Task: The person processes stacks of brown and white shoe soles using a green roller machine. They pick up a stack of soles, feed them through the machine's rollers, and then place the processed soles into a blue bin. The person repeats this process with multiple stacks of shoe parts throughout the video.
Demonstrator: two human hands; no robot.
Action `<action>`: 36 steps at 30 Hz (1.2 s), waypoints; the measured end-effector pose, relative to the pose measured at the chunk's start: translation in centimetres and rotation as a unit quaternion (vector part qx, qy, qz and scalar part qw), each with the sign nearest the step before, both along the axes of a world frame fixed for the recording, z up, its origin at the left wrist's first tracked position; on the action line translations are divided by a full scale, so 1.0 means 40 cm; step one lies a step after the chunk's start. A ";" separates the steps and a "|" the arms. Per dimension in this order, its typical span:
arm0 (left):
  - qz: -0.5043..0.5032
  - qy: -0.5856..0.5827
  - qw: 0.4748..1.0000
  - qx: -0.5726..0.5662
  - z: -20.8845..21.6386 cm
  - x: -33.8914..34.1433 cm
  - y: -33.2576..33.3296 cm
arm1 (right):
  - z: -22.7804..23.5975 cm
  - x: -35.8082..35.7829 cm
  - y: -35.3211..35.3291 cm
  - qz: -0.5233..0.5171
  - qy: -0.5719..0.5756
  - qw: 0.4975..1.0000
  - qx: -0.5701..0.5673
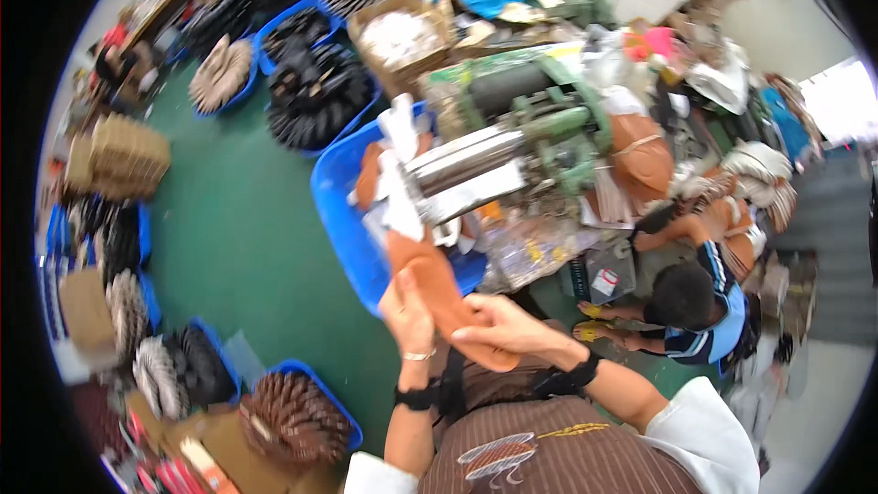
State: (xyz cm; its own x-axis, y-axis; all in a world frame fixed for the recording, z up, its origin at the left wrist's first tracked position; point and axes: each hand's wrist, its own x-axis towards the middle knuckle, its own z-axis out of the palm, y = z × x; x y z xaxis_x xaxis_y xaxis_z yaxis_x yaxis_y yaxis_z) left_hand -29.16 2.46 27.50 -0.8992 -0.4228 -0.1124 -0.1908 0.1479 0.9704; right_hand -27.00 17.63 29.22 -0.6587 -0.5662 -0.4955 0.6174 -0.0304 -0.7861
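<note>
A long orange-brown insole (pixel 437 285) lies between my two hands, a little in front of my apron. My left hand (pixel 408 316) grips its left edge, with the thumb on top. The fingers of my right hand (pixel 508 322) pinch the right edge toward the near end. Just beyond the insole is a blue tub (pixel 331 210) holding white and brown pieces. A green machine (pixel 572 123) with a shiny metal roller (pixel 466 160) stands over the tub's right side. Whether the hands hold one insole or a stack, I cannot tell.
A person (pixel 709 306) in a blue shirt sits to the right, beside a clear plastic box (pixel 608 276). Brown pieces (pixel 640 157) are bundled by the machine. Blue tubs of black pieces (pixel 311 96) and a tub of brown pieces (pixel 297 416) stand on the green floor (pixel 238 229).
</note>
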 end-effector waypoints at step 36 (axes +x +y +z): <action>-0.395 -0.290 0.857 0.162 -0.103 -0.111 0.524 | -0.479 -0.152 1.100 -0.793 -0.035 0.586 0.165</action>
State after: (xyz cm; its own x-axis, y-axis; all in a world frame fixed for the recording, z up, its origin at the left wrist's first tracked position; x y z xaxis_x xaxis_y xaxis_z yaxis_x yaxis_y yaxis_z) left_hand -33.61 23.42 23.36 -0.6441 0.4295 -0.6330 -0.6189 0.1937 0.7612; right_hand -33.06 61.61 10.07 -0.1986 0.8643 -0.4622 0.0486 -0.4623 -0.8854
